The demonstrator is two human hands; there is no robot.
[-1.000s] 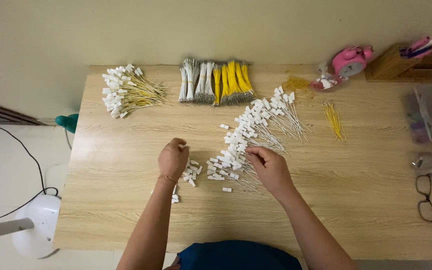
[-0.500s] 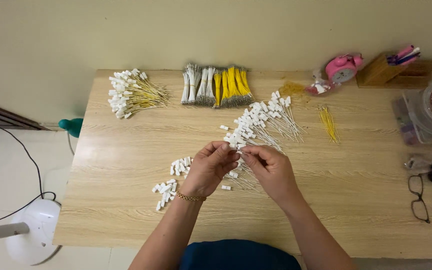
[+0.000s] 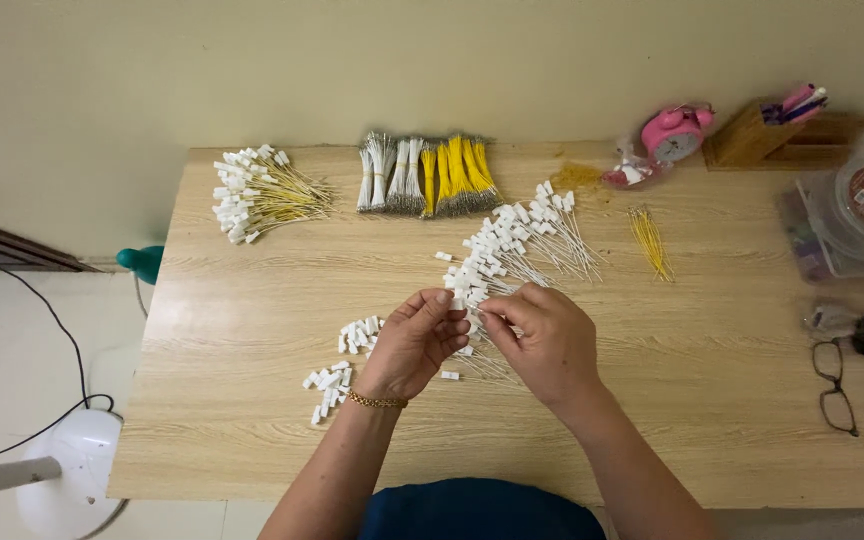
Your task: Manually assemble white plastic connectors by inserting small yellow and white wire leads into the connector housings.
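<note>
Small white-capped wire between fingertips

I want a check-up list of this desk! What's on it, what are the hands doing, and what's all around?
Surface: light wooden table.
Job's things: pile of white-tipped wires; loose white caps; one white piece pinched between both hands.
Clutter: yellow-wire bunch with white tips, bundles of white and yellow wires, pink alarm clock, wooden holder, plastic container, glasses.
Grippers: left hand and right hand meet at the fingers.
Cables: black cord on the floor.
Surroundings: cream wall, white fan base.
</note>
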